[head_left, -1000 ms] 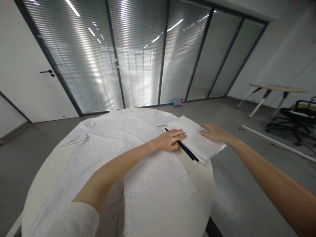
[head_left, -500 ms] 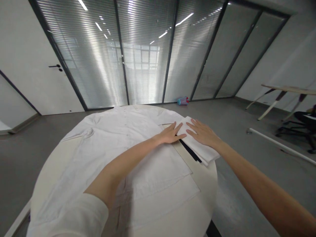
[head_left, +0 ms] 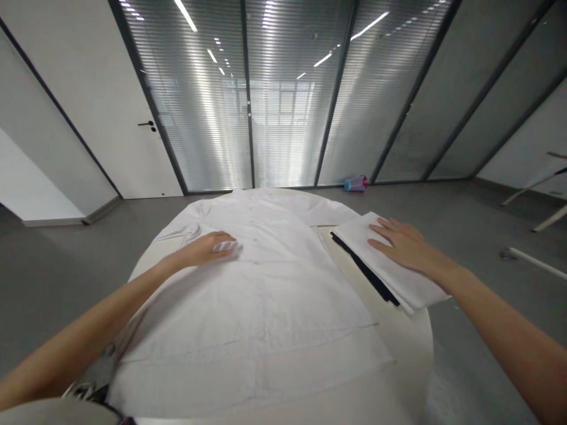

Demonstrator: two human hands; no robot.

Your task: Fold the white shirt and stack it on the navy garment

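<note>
A white button-front shirt [head_left: 283, 295] lies spread over the round table, its hem toward me. On its left part, my left hand [head_left: 206, 248] has its fingers curled, with a small bunch of the white cloth showing between them. My right hand [head_left: 398, 245] rests with spread fingers on a folded white garment [head_left: 367, 248] at the table's right side. Beneath that garment, a black folded edge [head_left: 367, 273] sticks out on the side facing the shirt.
The pale round table [head_left: 411, 336] shows along its right rim, and the folded garment's near corner overhangs it. Beyond are a blue and pink bin [head_left: 355, 183] lying on the floor, glass partitions with blinds [head_left: 287, 106] and a white door [head_left: 110, 118]. Table legs [head_left: 531, 183] stand far right.
My left hand has moved left from beside the folded garment onto the shirt and its fingers have curled. My right hand stays on the folded garment. The view has swung left.
</note>
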